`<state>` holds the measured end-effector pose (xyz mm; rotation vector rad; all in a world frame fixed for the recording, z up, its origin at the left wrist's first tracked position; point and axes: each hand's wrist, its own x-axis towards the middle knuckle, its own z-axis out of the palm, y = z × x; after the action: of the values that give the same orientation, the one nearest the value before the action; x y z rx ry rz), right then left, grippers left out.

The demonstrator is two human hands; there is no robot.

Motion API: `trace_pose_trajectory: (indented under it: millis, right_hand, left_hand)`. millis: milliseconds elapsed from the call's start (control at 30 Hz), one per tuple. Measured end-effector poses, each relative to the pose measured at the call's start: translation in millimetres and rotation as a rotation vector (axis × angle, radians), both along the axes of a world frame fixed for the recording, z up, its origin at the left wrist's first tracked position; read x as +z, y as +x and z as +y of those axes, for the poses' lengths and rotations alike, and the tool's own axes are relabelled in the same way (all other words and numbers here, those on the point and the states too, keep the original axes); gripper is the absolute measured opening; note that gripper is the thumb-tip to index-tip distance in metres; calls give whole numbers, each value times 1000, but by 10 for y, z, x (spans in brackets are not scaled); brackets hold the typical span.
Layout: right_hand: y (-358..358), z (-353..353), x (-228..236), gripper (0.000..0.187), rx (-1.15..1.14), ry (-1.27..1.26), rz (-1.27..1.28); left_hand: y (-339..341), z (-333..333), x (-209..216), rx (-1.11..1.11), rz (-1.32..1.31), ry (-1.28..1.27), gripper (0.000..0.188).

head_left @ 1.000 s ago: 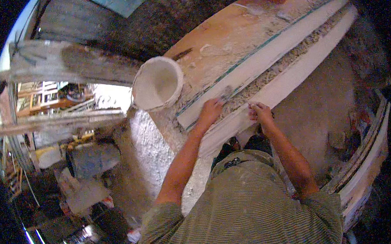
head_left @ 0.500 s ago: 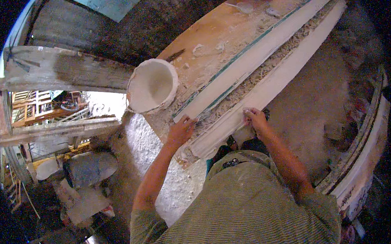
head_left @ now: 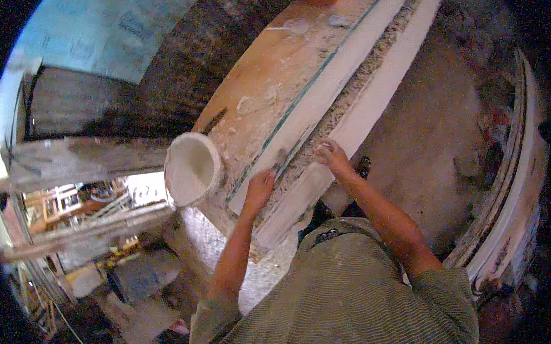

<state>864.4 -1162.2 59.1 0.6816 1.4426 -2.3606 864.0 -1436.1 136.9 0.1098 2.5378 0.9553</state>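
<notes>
1. The worktop (head_left: 255, 76), an orange-brown board dusted and spattered with white, slants from the lower left toward the top.
2. Two long white strips lie side by side along it: the left strip (head_left: 305, 115), with teal lines along its edges, and the right strip (head_left: 371, 102), whose near end lies just in front of the person. These are what the hands are working at.
3. Between the strips runs a narrow band of rough, greyish crumbly material (head_left: 342, 104).
4. A round white bucket (head_left: 186, 168), its mouth tipped toward the view, is at the worktop's left edge, well apart from the strips' far ends.
5. The left hand (head_left: 261, 187) is over the near part of the left strip, its fingers curled and pressed together on a small grey piece, too blurred to name.
6. The right hand (head_left: 330, 155) is at the right strip's inner edge, its fingers bent; whether they pinch anything, I cannot tell.
7. That small grey piece (head_left: 281, 155) sticks out beyond the left fingertips, near the crumbly band.
</notes>
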Motion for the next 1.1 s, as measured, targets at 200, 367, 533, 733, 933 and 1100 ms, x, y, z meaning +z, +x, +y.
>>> trace_pose_trajectory:
  millis: [200, 367, 533, 733, 933, 1100]
  right_hand:
    - [-255, 292, -43, 48, -115, -52, -39]
    - [-461, 616, -67, 47, -266, -199, -120]
    - [-697, 1027, -58, 48, -158, -167, -108]
    - [-902, 1571, 108, 49, -225, -284, -203]
    - [-1087, 2106, 176, 49, -206, -277, -184]
    - [-1169, 2512, 190, 52, -216, -148, -188]
  left_hand:
    - [-578, 882, -152, 47, 76, 30, 35]
    - [-1737, 2361, -623, 64, 126, 126, 33]
    - [-1446, 1885, -522, -91, 213, 104, 39]
    - [-228, 592, 200, 108, -100, -217, 49]
    - [-1581, 2016, -101, -48, -68, -108, 49]
    - [-3012, 4001, -556, -25, 166, 92, 41]
